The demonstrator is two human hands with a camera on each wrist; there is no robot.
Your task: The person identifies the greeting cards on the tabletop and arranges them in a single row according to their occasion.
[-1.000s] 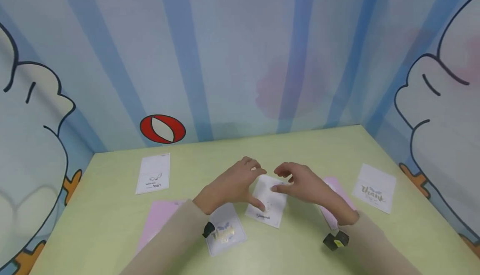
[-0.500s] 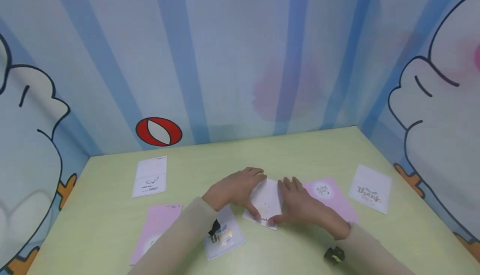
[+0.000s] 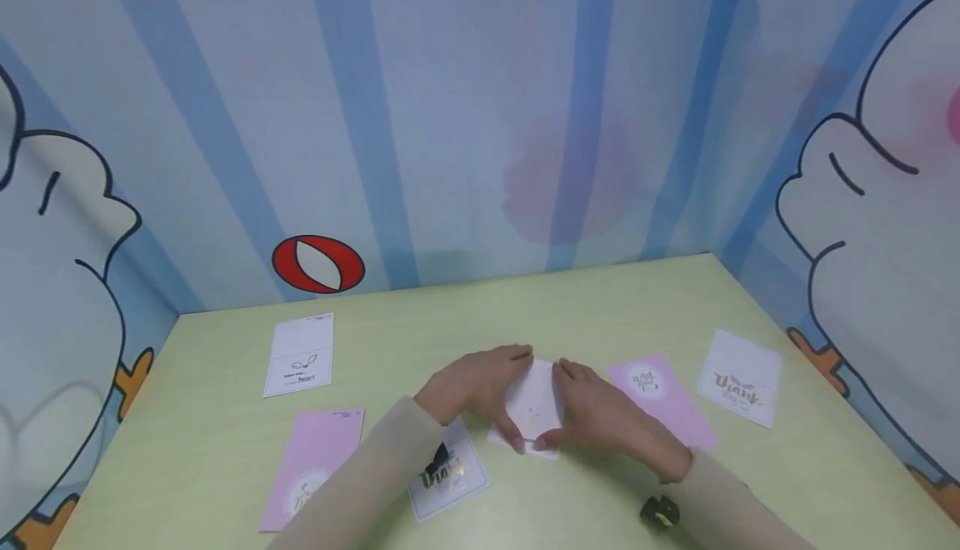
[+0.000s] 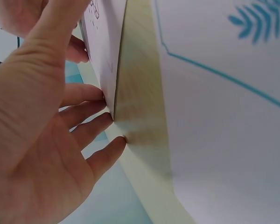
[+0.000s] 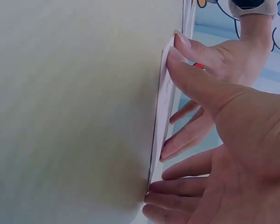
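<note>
In the head view a white greeting card [image 3: 534,400] lies between both hands at the middle of the table. My left hand [image 3: 480,392] spans its left side, fingertips touching the edge and thumb at the near edge. My right hand [image 3: 600,417] holds the right side likewise, with its thumb [image 5: 196,77] on the near edge in the right wrist view. A narrow white strip shows below the thumbs; whether it belongs to the same card or one underneath, I cannot tell. Partly under the left forearm is a white "thank" card [image 3: 450,479].
A pink card [image 3: 322,450] lies at near left, partly behind the left sleeve. Another pink card [image 3: 667,400] is beside the right hand. One white card [image 3: 300,358] lies at far left, another [image 3: 741,379] at far right. A printed wall [image 3: 480,117] stands behind the table.
Both hands have come down onto the white card and drawn in along its sides. The right hand has shifted left and nearer, uncovering the pink card beside it.
</note>
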